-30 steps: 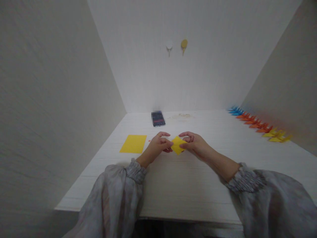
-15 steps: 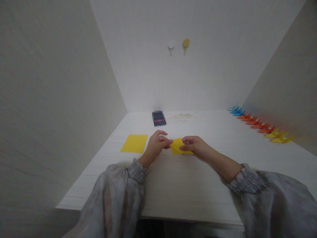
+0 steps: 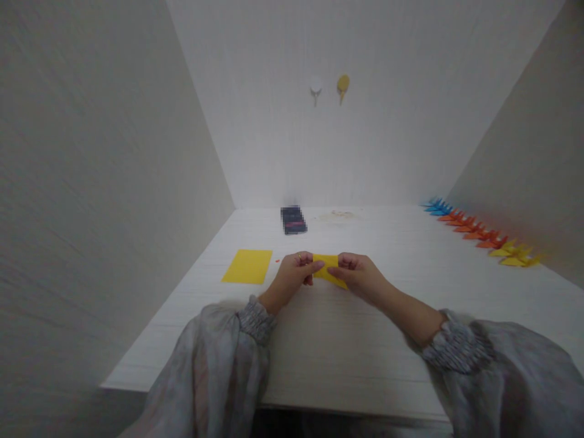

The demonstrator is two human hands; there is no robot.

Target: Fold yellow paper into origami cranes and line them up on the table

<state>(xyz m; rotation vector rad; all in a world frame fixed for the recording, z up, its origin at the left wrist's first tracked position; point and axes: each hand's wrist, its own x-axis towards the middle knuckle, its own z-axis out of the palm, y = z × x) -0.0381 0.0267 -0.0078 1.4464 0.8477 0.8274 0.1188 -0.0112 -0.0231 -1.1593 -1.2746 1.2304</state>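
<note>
Between my two hands, just above the white table, is a small piece of folded yellow origami paper (image 3: 326,260). My left hand (image 3: 296,271) pinches its left end, thumb on top and fingers behind. The right end is gripped by my right hand (image 3: 358,270), whose thumb also lies across the front. Both thumb tips nearly meet over the middle, and the hands cover part of the folds. Left of my left hand, a flat yellow paper sheet (image 3: 247,266) lies on the table.
A phone (image 3: 294,220) lies toward the back wall. Along the right side runs a row of folded paper cranes: blue (image 3: 438,207), orange (image 3: 469,226) and yellow (image 3: 514,252). A white hook (image 3: 316,88) and a yellow hook (image 3: 343,85) are on the wall. The table's front edge (image 3: 347,412) is near me.
My left fingers have closed behind the paper's left end, and the left thumb has moved right onto its front. The paper has turned and now shows a more rectangular shape.
</note>
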